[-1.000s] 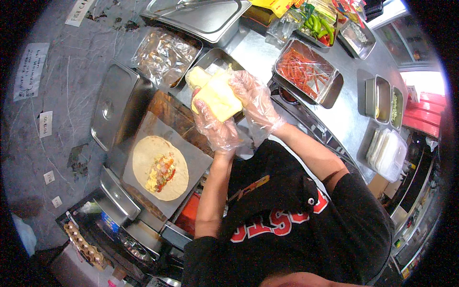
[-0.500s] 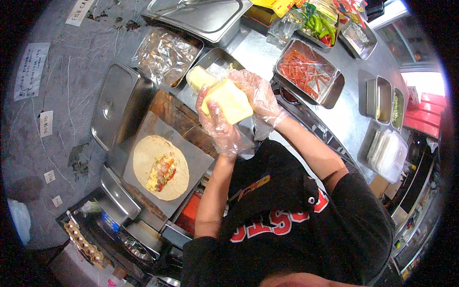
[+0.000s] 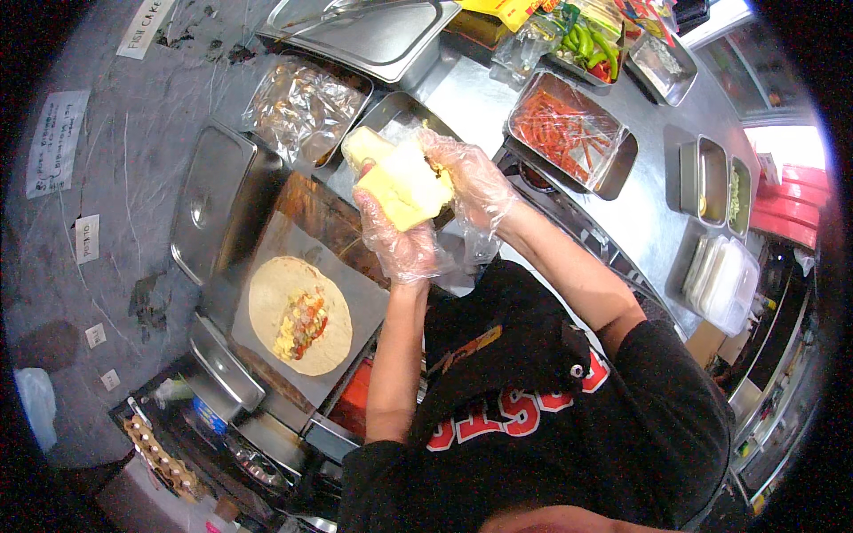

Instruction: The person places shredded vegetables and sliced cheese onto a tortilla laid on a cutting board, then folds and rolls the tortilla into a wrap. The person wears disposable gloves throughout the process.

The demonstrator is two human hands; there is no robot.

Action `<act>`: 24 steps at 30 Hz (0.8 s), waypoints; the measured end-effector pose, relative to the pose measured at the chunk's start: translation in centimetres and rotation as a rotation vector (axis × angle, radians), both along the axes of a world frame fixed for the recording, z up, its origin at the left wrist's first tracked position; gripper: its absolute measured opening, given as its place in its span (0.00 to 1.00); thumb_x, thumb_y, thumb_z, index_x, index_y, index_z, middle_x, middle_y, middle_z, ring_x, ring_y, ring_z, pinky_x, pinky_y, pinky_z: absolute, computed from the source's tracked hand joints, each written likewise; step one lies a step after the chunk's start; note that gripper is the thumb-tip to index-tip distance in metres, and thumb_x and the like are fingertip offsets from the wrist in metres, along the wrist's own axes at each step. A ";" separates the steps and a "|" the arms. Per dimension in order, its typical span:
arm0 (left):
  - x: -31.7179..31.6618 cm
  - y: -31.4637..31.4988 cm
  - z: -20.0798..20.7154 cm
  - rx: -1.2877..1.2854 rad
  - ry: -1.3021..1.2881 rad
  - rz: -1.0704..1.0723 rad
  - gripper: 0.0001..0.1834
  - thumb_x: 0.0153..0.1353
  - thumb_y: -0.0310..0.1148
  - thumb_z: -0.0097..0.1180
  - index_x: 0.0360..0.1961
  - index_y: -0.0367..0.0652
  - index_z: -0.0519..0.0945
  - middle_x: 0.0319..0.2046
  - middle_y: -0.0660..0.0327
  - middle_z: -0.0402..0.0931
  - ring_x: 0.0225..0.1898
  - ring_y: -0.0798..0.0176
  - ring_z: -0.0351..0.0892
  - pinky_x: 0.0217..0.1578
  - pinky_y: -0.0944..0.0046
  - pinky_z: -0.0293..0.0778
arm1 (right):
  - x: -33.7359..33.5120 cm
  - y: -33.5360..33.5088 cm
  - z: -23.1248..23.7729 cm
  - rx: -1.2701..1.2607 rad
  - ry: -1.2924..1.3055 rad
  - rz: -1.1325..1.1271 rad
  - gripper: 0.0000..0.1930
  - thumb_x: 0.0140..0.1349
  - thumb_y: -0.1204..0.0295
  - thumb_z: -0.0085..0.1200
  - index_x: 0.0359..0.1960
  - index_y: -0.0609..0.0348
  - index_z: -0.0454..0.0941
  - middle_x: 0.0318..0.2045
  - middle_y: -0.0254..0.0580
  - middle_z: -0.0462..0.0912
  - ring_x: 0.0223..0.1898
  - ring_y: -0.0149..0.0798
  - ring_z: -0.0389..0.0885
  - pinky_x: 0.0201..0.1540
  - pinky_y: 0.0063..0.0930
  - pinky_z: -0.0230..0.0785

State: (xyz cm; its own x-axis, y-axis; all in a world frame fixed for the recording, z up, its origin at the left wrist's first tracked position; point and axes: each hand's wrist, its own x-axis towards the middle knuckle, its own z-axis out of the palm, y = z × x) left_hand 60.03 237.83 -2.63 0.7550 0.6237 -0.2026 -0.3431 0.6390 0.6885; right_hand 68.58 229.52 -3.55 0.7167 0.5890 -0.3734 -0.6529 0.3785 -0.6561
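Both of my hands wear clear plastic gloves. My left hand grips a yellow slab of cheese from below, above a metal pan. My right hand has its fingers closed at the slab's right edge, where the cheese looks bent or uneven; whether a slice has come away there I cannot tell. A paler yellow block sits in the pan just beyond. Left of my forearm lies a round tortilla on a paper sheet. Egg and red-orange filling is heaped in its middle.
Film-covered metal pans stand beyond, one with orange strips. Green peppers lie in a pan farther off. Plastic lids and small pans are at the right. A lidded metal container stands at the wall; an egg carton is lower left.
The cheese slab has tilted and shifted slightly left in my left hand. My right hand's fingers have come onto its edge, which no longer looks flat.
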 end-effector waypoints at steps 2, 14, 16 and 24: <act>-0.1 0.3 -0.1 0.014 0.033 -0.010 0.34 0.71 0.55 0.48 0.67 0.42 0.63 0.63 0.50 0.66 0.63 0.53 0.69 0.61 0.49 0.70 | -0.3 0.0 1.9 0.038 -0.090 -0.033 0.13 0.71 0.66 0.53 0.48 0.63 0.80 0.42 0.34 0.82 0.42 0.26 0.80 0.45 0.21 0.74; 0.0 -0.8 0.5 0.267 0.108 0.012 0.32 0.71 0.55 0.48 0.65 0.42 0.64 0.60 0.50 0.67 0.61 0.53 0.71 0.60 0.53 0.72 | -0.9 0.7 1.3 -0.254 -0.201 -0.190 0.11 0.67 0.65 0.59 0.40 0.62 0.81 0.33 0.34 0.84 0.34 0.24 0.80 0.36 0.20 0.74; 0.2 -1.2 0.4 0.196 0.102 0.046 0.32 0.72 0.56 0.47 0.66 0.43 0.64 0.61 0.50 0.67 0.61 0.52 0.71 0.60 0.53 0.72 | -1.0 0.9 0.8 -0.312 -0.213 -0.238 0.10 0.68 0.66 0.59 0.39 0.61 0.81 0.32 0.34 0.83 0.33 0.24 0.79 0.34 0.20 0.73; 0.2 0.6 -0.7 -0.205 -0.059 0.024 0.35 0.69 0.58 0.49 0.65 0.41 0.65 0.59 0.55 0.73 0.58 0.57 0.75 0.58 0.52 0.75 | -1.1 0.2 1.7 -0.024 0.010 -0.312 0.11 0.70 0.65 0.55 0.45 0.58 0.78 0.34 0.35 0.82 0.29 0.24 0.77 0.27 0.19 0.68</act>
State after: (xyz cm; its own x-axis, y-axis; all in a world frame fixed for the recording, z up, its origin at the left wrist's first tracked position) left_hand 60.26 238.39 -3.30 0.7547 0.5919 -0.2830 -0.3959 0.7548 0.5231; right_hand 67.45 229.76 -1.85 0.8576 0.3325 -0.3923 -0.5142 0.5463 -0.6612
